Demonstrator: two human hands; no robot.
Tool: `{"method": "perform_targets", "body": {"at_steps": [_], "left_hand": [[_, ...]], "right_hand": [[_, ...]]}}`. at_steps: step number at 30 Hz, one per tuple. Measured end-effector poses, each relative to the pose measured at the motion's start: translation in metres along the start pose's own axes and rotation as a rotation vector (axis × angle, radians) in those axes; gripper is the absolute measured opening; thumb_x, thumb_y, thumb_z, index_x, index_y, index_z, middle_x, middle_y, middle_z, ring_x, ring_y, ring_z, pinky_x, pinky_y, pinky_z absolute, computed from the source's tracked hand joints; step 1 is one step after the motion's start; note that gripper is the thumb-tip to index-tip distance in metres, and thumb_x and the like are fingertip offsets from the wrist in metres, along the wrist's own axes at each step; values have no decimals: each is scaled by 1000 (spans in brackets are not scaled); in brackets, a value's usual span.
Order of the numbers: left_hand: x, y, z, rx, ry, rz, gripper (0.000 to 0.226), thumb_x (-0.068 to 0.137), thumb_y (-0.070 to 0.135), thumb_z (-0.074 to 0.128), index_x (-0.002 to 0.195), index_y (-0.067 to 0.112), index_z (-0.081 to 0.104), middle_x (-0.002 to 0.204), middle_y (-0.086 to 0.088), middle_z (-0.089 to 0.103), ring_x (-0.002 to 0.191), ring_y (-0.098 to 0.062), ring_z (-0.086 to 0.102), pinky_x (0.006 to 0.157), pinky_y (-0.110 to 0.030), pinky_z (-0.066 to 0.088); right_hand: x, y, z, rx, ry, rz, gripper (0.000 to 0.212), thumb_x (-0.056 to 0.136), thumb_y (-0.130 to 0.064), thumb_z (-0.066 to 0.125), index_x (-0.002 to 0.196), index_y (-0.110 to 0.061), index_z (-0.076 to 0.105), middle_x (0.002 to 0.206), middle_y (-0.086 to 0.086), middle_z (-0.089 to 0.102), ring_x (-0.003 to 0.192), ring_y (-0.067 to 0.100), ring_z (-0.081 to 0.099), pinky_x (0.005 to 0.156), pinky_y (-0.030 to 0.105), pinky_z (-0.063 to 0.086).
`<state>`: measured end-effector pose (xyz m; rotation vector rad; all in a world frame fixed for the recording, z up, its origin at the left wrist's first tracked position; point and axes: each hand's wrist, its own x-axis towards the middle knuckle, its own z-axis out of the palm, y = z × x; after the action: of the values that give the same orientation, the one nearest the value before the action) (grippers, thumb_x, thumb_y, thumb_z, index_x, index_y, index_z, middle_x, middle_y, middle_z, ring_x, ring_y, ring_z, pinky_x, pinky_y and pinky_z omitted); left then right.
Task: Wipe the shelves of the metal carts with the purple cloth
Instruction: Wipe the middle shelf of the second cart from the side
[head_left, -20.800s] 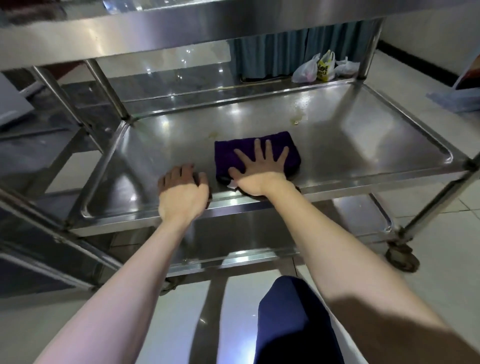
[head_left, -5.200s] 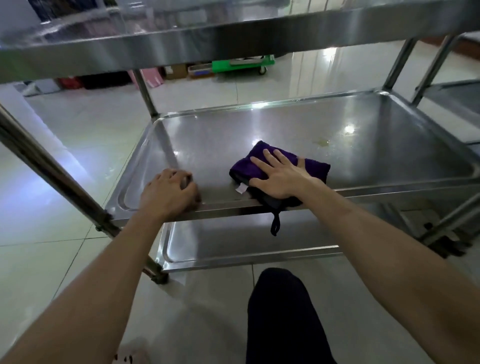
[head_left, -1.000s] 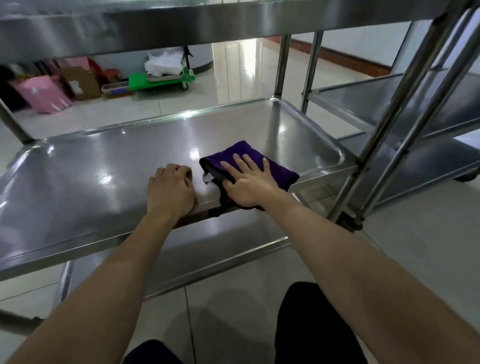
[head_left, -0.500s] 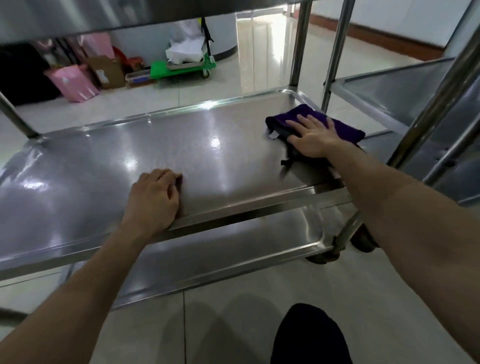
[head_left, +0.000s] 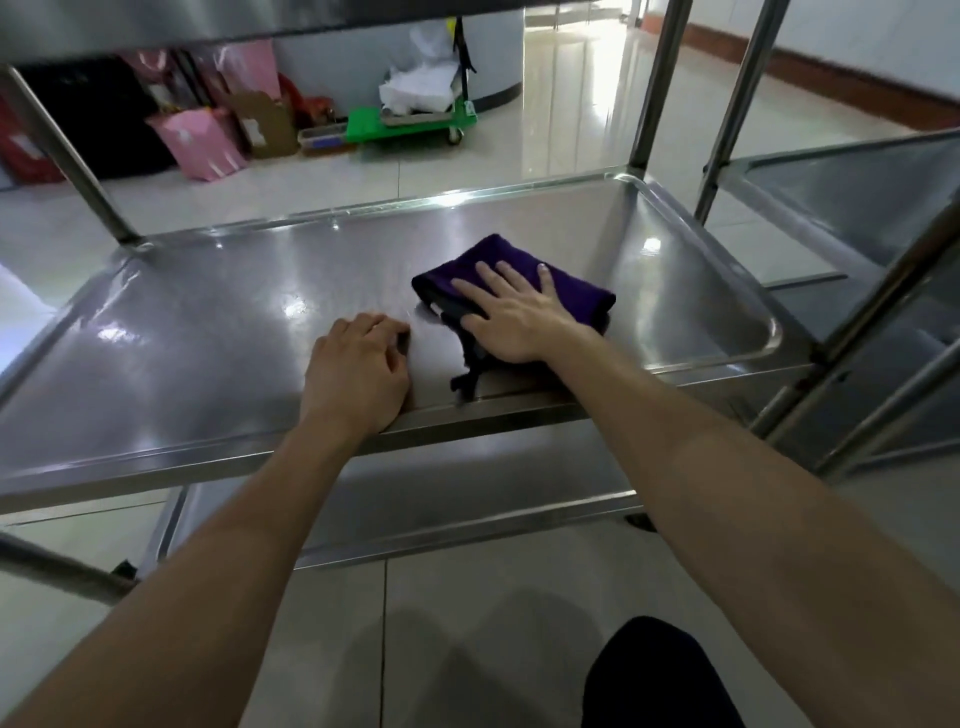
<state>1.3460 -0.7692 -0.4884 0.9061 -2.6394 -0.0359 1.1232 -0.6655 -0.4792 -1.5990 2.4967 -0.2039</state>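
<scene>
- Right hand (head_left: 511, 317): flat, fingers straight and a little spread, palm down on the purple cloth (head_left: 574, 296). It presses the cloth and grips nothing.
- Cloth: folded into a pad that lies wholly under and just beyond that hand, on the right half of the cart's middle shelf (head_left: 208, 338). It is nearer the near edge than the far edge.
- Long axis of the pad runs roughly along the shelf's length, skewed slightly, with its left corner toward the far edge. A dark loop (head_left: 463, 382) trails from it toward the near edge.
- Left hand (head_left: 358, 364): fingers curled under, holding nothing, heel on the near edge. It sits just left of the cloth, not touching it.
- Key relation: the largest bare stretch of shelf lies left of the cloth, past the left hand. Smaller strips lie toward the far edge and the right-end rim (head_left: 771, 332).
- Judgement: a leftward stroke would meet the bracing left hand first. A stroke toward the far edge or right corner looks unobstructed.
- Lower shelf (head_left: 467, 499) and the neighbouring cart (head_left: 857, 182) on the right: cloth not on them.
</scene>
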Motion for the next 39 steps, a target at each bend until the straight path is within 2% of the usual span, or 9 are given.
{"method": "perform_targets", "body": {"at_steps": [4,8,15,21,23,29,35,37,39], "left_hand": [[1,0,-3,8,-32,-12,38,109,34,45,139,25,67,147,-2,63,130,-29,55,110,-49,47],[0,-7,0,16,-34,6,40,109,37,43,140,25,66,145,-3,64,126,-29,57,107,-51,49],[3,-12,5,14,-10,31,36,109,34,46,138,25,66,144,-5,65,123,-32,59,106,-54,50],[18,-1,10,30,14,5,35,107,29,48,136,22,68,140,-8,68,119,-35,60,102,-55,51],[20,2,8,24,16,-3,35,107,28,49,134,22,69,139,-8,68,118,-34,59,102,-54,51],[21,6,2,1,1,-29,35,107,27,49,135,21,69,141,-9,67,122,-34,58,107,-53,49],[14,9,-1,-2,5,-47,35,108,27,49,137,22,68,142,-7,66,126,-32,57,109,-50,47],[11,10,-2,-7,15,-53,34,108,28,48,135,22,69,139,-7,67,125,-32,57,108,-49,47],[8,11,-2,-16,18,-51,33,108,27,47,133,22,69,138,-7,67,124,-32,56,106,-48,47]], "right_hand": [[-60,8,5,31,-28,-73,63,111,-60,25,170,-51,7,181,-13,-8,166,14,-13,129,58,-19],[-104,53,-4,56,-65,-68,59,113,-56,28,169,-53,10,180,-16,-6,165,9,-12,132,53,-15],[-117,179,-35,53,-32,285,59,112,-55,32,167,-56,10,181,-15,-5,165,8,-12,131,50,-16],[-79,178,-35,35,13,411,70,102,-63,24,170,-52,9,182,-8,-6,167,16,-11,129,57,-19],[-73,166,-34,43,12,418,69,104,-63,24,170,-50,8,182,-6,-7,167,18,-11,129,57,-18],[-76,54,-7,34,44,107,65,109,-59,24,171,-45,11,182,-5,-1,168,19,-4,131,60,-11],[-122,-7,28,-30,287,-97,68,109,-68,17,169,-39,30,178,2,26,166,27,18,133,62,7],[-129,-14,35,-60,338,-132,69,108,-72,21,167,-38,35,176,1,32,165,27,24,132,63,13],[-133,-18,42,-99,368,-173,71,106,-73,37,167,-37,36,175,1,34,163,27,28,132,63,15]]}}
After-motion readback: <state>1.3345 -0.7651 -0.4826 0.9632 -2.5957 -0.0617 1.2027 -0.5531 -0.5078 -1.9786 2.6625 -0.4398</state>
